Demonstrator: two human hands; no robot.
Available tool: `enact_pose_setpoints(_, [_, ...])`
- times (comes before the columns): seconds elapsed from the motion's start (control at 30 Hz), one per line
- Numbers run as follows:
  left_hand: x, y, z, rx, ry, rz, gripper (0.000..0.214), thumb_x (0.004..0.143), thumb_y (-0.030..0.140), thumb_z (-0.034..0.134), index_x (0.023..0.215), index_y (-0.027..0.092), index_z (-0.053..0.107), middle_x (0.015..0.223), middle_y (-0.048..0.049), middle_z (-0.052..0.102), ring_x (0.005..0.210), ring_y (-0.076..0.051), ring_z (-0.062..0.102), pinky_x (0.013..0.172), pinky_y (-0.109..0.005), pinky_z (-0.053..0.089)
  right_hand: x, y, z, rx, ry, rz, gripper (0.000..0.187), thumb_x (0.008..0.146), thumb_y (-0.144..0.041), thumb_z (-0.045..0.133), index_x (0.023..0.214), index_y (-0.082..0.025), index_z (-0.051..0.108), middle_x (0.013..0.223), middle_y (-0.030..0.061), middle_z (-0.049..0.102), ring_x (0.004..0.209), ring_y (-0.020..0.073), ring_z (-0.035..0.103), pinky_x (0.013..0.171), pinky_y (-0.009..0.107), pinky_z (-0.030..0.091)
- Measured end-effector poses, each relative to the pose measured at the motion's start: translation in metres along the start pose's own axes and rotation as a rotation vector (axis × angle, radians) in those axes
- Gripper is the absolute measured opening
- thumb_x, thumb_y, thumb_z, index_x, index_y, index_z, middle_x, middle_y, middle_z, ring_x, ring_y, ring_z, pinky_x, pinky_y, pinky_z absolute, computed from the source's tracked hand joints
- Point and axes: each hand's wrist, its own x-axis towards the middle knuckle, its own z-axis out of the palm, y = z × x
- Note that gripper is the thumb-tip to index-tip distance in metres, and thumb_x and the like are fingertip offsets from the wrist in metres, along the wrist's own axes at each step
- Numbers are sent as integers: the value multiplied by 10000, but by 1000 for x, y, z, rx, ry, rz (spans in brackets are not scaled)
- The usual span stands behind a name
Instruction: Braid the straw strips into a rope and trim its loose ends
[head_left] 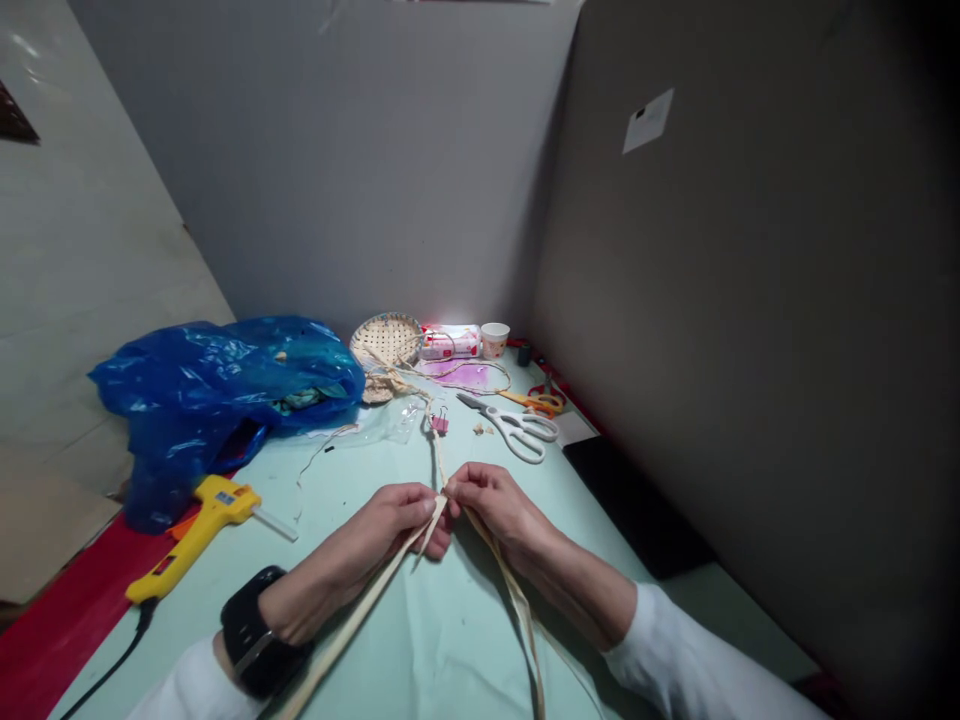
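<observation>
Both my hands meet at the middle of the table over a braided cord (439, 455) of pale plant fibre. My left hand (409, 515) pinches a flat, straw-coloured strip (360, 610) that runs down toward me on the left. With thumb and fingertips, my right hand (491, 500) grips the working end of the braid, and more fibre strips (517, 600) trail below it to the table's front. From my fingers the cord stretches away to a pink binder clip (439, 425) and a bundle of fibre behind it. My fingers partly hide the crossing strands.
A blue plastic bag (232, 380) and yellow glue gun (199, 525) lie left. White-handled scissors (517, 425) and orange-handled scissors (544, 400) lie right, near a black mat (637, 505). At the back are a woven basket (386, 338), a pink-white package (451, 342) and a paper cup (495, 341).
</observation>
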Motion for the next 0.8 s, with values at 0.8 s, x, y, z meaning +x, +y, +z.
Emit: enact_pose_setpoints(0.8, [10, -18, 22, 204, 287, 160, 223, 776, 245, 519, 571, 173, 468, 487, 60, 393, 416, -52, 248, 420, -229, 125, -26, -4, 13, -1106, 78, -222, 137, 837, -42, 498, 826, -161, 564, 754, 79, 635, 678, 193, 536, 570, 302, 211])
